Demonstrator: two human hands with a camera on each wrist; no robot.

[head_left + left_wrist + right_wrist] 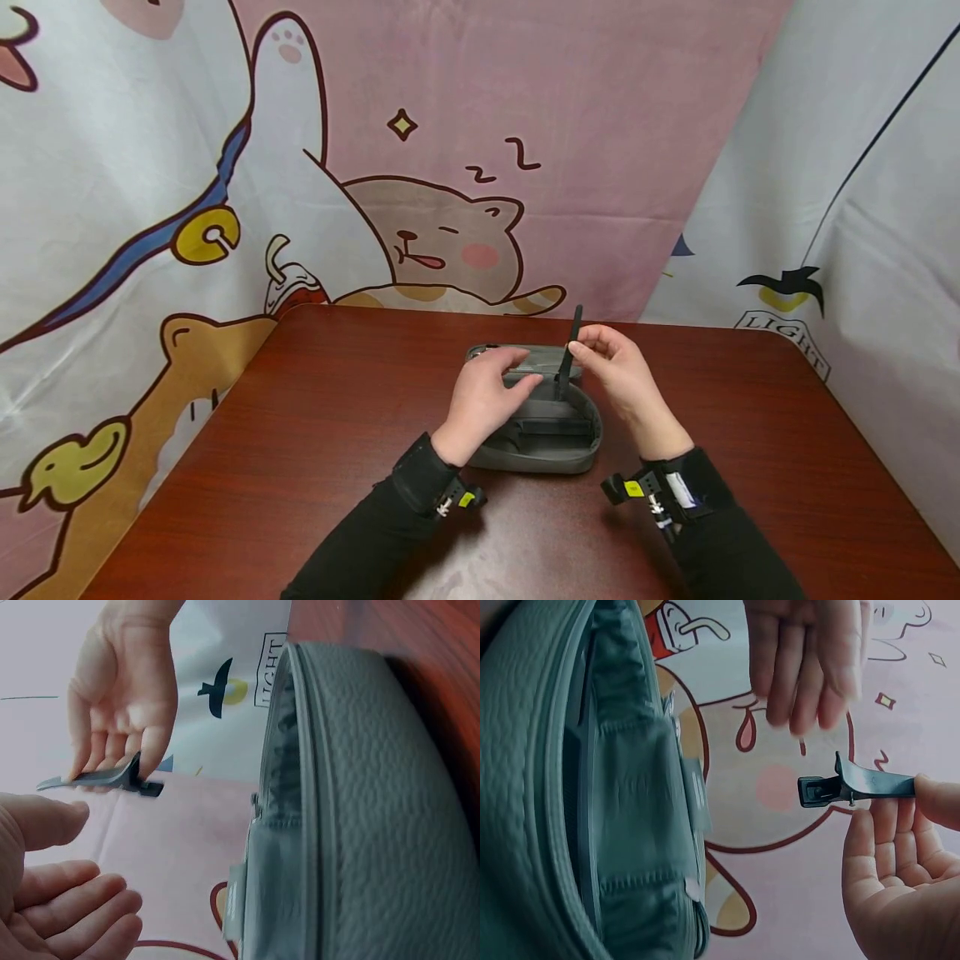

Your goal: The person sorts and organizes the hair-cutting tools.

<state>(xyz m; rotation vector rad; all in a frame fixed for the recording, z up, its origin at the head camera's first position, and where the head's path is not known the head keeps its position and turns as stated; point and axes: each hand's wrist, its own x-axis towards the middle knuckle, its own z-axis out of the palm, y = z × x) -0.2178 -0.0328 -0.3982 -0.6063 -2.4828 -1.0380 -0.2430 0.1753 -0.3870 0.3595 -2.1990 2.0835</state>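
Observation:
My right hand (618, 371) pinches a long, narrow black piece (569, 354) between thumb and fingers. It stands nearly upright in the head view, and the right wrist view shows a squared, hollow clip-like end (817, 792) with a small raised tab. Below both hands sits a grey-green zip case (536, 462) in pebbled material, its lid (551, 360) laid back. My left hand (487, 396) hovers over the case's left side, fingers loosely bent and holding nothing. Inside the case lies a dark, long object (555, 427), partly hidden by the case wall in the wrist views.
The case stands on a reddish-brown wooden table (337, 400), toward the far edge. Behind the table hangs a cloth with cartoon animals (450, 242). A white cloth with a bird print (787, 283) hangs at the right.

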